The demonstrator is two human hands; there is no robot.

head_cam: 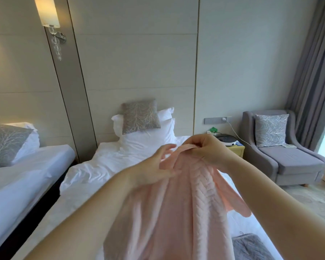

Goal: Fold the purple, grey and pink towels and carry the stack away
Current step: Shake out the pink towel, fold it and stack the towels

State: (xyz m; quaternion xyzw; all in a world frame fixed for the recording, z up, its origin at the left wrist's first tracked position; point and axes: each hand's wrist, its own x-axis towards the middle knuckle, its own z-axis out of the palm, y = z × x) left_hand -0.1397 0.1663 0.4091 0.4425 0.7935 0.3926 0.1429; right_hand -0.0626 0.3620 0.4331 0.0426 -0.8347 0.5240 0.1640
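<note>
Pink towel (176, 212) is pinched at its top by right hand (204, 151); left hand (154, 166) is held spread alongside. Bed (105, 162) and armchair (289, 162) are seen beyond.

The near bed (101, 166) is covered with a rumpled white sheet. At its head, white pillows (148, 136) are piled against the wall panel, and a grey patterned cushion (140, 116) leans upright on them. A grey towel (250, 246) lies flat near the foot, by the bed's right edge. The second bed (26, 175), to the left, carries a white pillow (29, 139) and a matching cushion (4, 143).
</note>
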